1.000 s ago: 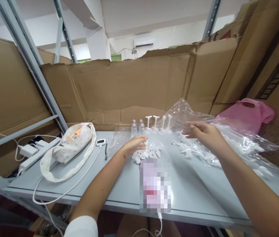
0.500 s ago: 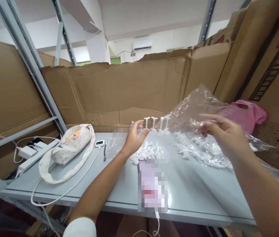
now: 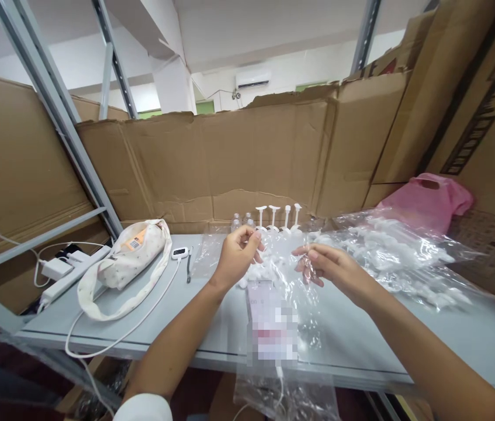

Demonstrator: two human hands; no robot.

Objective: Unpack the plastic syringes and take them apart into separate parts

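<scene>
A thin clear plastic bag (image 3: 288, 386) hangs between my hands, over the phone and down past the table's front edge. My left hand (image 3: 241, 254) is closed, its thumb and fingers pinching the bag's upper left side. My right hand (image 3: 332, 269) grips the upper right side with bent fingers. Behind and through the film lie loose small white plastic parts (image 3: 256, 272) in a pile. Several upright white T-shaped plastic pieces (image 3: 274, 216) stand at the back, beyond my hands. The phone (image 3: 262, 310), partly blurred out, lies below the pile under the bag.
Clear bags of white parts (image 3: 405, 245) lie at the right, before a pink plastic bag (image 3: 431, 204). Small clear bottles (image 3: 242, 221) stand at the back. To the left are a floral pouch (image 3: 133, 263), a white corded device (image 3: 180, 253) and a power strip (image 3: 72, 278). Cardboard (image 3: 229, 158) walls the table.
My right hand has moved left and down toward my left hand. The clear bag now hangs between both hands. The filled bags at right have shifted and lie heaped near the pink bag.
</scene>
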